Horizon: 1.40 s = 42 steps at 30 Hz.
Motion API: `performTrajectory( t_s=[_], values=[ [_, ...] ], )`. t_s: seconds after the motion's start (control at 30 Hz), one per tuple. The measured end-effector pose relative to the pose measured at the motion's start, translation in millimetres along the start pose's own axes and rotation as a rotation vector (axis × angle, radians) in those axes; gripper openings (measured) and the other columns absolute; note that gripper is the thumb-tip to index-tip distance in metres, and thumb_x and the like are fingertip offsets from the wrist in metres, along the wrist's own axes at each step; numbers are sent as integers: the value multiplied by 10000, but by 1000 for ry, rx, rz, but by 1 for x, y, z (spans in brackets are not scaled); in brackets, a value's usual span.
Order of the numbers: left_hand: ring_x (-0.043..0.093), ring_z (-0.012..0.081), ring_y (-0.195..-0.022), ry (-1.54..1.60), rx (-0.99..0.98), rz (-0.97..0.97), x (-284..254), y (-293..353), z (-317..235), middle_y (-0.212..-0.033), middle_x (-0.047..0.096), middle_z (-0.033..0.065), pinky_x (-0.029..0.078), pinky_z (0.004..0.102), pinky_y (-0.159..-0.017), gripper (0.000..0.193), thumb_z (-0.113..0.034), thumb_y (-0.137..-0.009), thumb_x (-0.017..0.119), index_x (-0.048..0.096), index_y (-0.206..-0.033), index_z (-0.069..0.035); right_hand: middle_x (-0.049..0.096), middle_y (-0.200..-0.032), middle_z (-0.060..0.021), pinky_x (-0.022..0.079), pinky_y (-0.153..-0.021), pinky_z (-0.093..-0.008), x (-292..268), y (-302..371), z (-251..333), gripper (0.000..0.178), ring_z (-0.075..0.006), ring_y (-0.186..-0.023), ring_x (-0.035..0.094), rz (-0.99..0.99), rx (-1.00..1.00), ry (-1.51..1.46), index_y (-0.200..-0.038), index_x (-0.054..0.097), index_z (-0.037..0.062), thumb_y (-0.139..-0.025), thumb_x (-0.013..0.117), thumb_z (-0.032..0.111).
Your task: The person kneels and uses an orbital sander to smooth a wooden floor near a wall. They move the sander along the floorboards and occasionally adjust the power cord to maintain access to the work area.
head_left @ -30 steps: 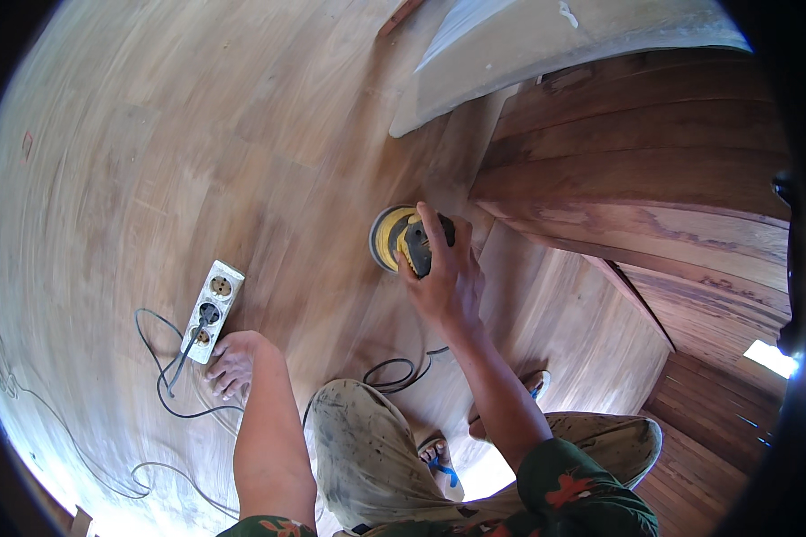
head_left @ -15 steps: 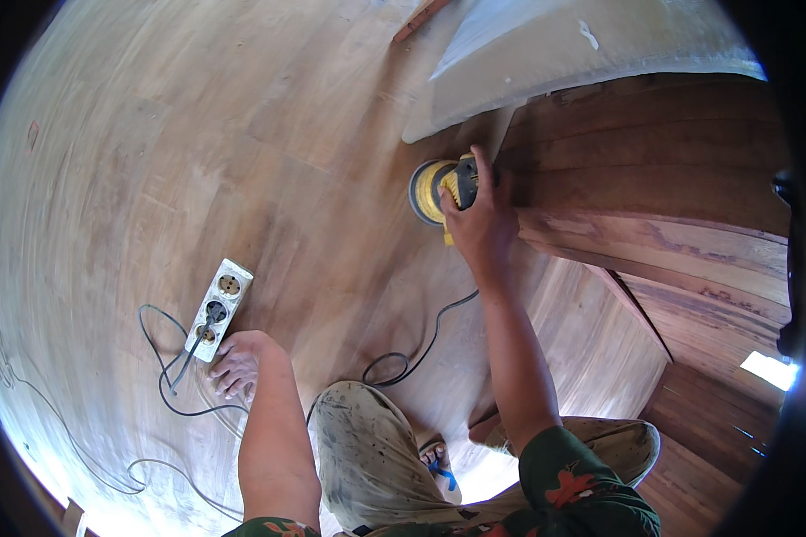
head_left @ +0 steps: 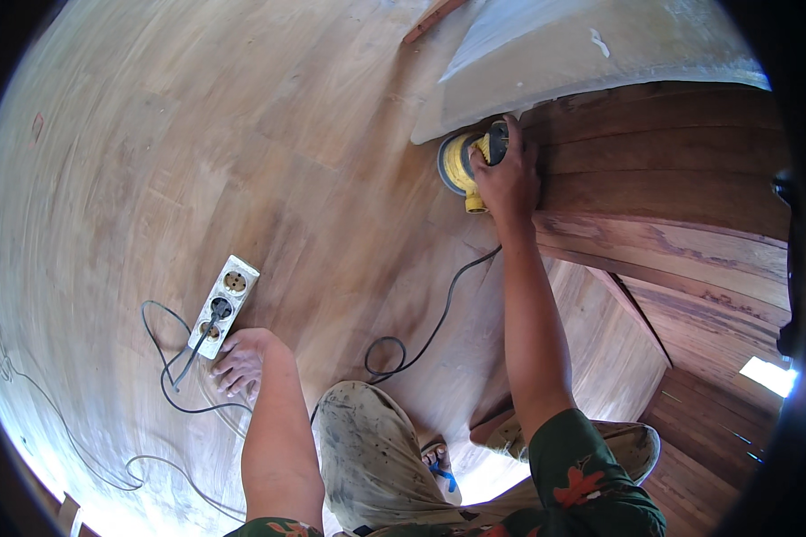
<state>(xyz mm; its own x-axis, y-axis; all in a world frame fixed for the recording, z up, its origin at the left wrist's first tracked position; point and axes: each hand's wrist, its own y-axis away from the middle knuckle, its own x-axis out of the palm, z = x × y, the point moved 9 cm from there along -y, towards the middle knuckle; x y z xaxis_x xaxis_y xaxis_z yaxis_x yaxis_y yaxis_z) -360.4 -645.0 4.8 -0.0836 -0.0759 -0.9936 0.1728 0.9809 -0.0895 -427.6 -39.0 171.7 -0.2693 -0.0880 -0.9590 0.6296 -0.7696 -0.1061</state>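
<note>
My right hand point(head_left: 509, 179) grips a yellow and black orbital sander point(head_left: 459, 167), whose round pad sits on the wooden floor point(head_left: 331, 197) close to the foot of a plank wall. Fingers wrap over the sander's top, so part of its body is hidden. From it a dark cord point(head_left: 448, 291) runs back toward my knee, with a loop on the way. Fingers apart, my left hand point(head_left: 242, 361) rests on the floor beside the lower end of a white power strip point(head_left: 224, 304). A black plug point(head_left: 220, 309) sits in the strip's middle socket.
At the right rises the dark plank wall point(head_left: 654, 188). A pale sheet point(head_left: 546, 67) lies at the far right, near a wooden strip point(head_left: 433, 20). Thin cable point(head_left: 72, 438) trails over the floor at the left. My bent knee point(head_left: 358, 421) is between my arms.
My right hand and the sander have moved a little farther away and to the right, drawing the cord straighter. My left hand stays beside the power strip.
</note>
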Motion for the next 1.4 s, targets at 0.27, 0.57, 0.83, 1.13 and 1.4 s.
performTrajectory(
  t_s=[0.27,0.57,0.83,1.13,1.4],
  values=[
    [86,537,-1697,-5,-14,-2,-4,1,0,-1813,147,352,128,765,-1301,792,-458,-1110,338,247,-1753,-4,657,-1430,-312,557,-1096,-568,4,-32,-6,855,-526,-1278,664,36,80,-48,-1655,455,219,-910,846,370],
    [83,534,-1699,-3,-12,21,-3,2,0,-1816,144,350,129,764,-1301,790,-459,-1114,332,242,-1755,-6,671,-1403,-320,554,-1103,-560,2,-32,-2,868,-509,-1282,669,30,79,-29,-1665,438,231,-909,837,381],
    [80,532,-1700,-4,-24,29,-4,3,-1,-1817,141,348,130,763,-1302,789,-460,-1117,327,239,-1757,-9,618,-1422,-288,588,-1042,-564,2,-8,0,827,-512,-1236,688,12,59,-2,-1627,483,247,-902,850,402],
    [78,529,-1702,-12,-23,29,-9,2,0,-1820,137,345,132,763,-1302,787,-461,-1120,322,234,-1760,-11,589,-1351,-235,636,-918,-576,-4,37,9,800,-475,-1135,726,-21,-36,32,-1602,516,251,-890,862,361],
    [75,527,-1704,-13,4,35,-6,4,-4,-1821,134,343,133,762,-1303,786,-462,-1123,317,230,-1762,-13,610,-1389,-217,617,-966,-549,-11,77,5,805,-449,-1240,697,102,-3,-40,-1596,527,217,-880,892,269]
  ],
)
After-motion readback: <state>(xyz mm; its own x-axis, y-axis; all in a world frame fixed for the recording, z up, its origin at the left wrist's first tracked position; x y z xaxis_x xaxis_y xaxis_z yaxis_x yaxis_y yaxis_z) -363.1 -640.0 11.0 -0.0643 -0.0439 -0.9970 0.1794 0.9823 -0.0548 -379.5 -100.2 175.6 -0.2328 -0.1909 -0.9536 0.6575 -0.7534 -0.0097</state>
